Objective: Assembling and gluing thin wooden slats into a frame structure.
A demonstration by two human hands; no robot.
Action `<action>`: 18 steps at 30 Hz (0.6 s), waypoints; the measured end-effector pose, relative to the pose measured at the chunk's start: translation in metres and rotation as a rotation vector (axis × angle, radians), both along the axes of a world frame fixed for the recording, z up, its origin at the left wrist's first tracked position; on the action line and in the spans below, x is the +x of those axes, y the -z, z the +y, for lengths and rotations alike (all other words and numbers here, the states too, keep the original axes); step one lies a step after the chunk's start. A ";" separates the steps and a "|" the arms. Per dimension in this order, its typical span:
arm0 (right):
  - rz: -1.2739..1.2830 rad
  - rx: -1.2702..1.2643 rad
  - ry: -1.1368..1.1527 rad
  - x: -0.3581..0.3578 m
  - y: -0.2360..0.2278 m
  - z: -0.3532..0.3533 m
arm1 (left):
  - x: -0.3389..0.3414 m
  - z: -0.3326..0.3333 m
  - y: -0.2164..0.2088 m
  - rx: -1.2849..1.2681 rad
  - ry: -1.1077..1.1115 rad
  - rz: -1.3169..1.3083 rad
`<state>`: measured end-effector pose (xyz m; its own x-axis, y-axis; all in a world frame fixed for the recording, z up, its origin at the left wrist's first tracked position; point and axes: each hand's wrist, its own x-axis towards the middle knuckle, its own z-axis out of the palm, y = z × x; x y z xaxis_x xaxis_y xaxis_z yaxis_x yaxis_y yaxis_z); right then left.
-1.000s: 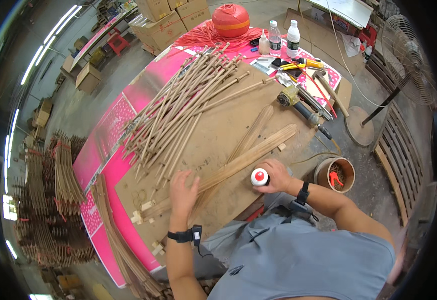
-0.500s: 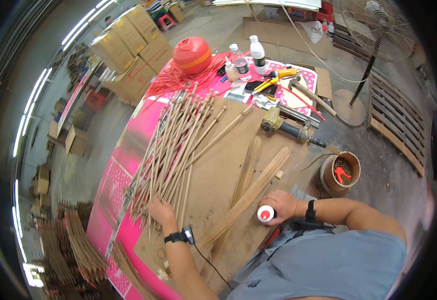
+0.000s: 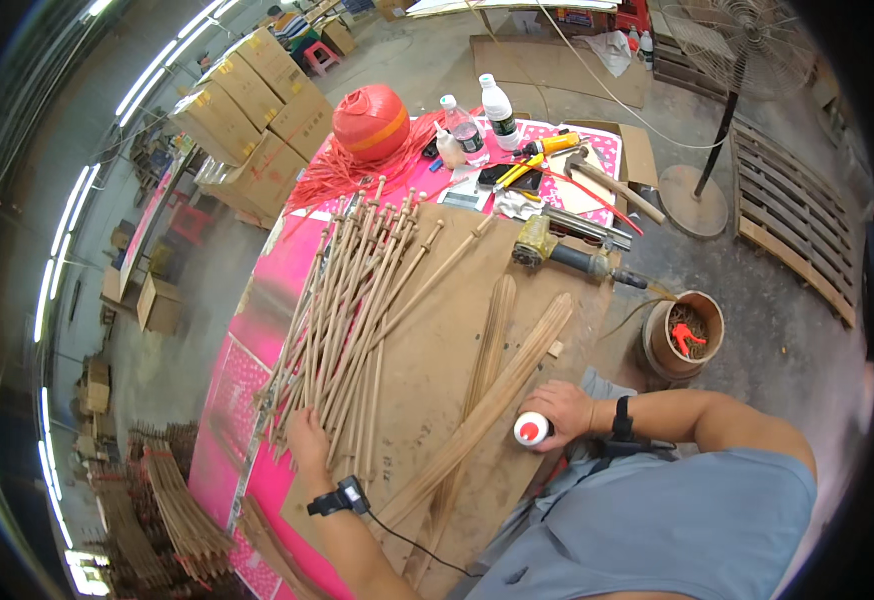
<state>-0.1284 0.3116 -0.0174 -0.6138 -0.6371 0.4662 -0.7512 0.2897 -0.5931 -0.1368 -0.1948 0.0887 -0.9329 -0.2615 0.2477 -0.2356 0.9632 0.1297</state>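
A loose pile of thin wooden sticks (image 3: 352,300) with knobbed far ends lies across the left of the table. At the pile's near end, my left hand (image 3: 307,440) is closed on a stick, its fingertips partly hidden among the others. My right hand (image 3: 560,405) is wrapped round a small white bottle (image 3: 531,430), whose red-centred top faces up by the table's right edge. Two flat, ribbed wooden strips (image 3: 542,340) lie crossed between my hands on the brown cardboard sheet (image 3: 437,300).
A nail gun (image 3: 572,256) lies at the table's right edge, near a bucket (image 3: 654,335) holding a red object. Farther back are a hammer (image 3: 617,185), plastic bottles (image 3: 498,108) and a red ball of twine (image 3: 370,122). Bundled wooden pieces (image 3: 182,510) stand at left; a fan (image 3: 732,120) stands beyond.
My left hand has moved slightly left and nearer, along the near end of the sticks. My right hand stays on the white bottle. The whole view has shifted a little.
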 end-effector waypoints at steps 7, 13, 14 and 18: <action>0.012 -0.040 0.020 0.002 -0.001 0.001 | 0.026 0.007 -0.026 0.998 -0.142 -0.253; 0.049 -0.051 0.030 0.005 -0.001 0.003 | 0.073 0.023 -0.039 0.571 -0.066 -0.211; 0.045 -0.054 0.028 0.005 0.001 0.003 | 0.088 0.025 -0.029 0.340 0.004 0.006; 0.013 -0.055 0.038 0.005 0.004 0.004 | 0.135 0.092 -0.036 0.089 -0.104 0.162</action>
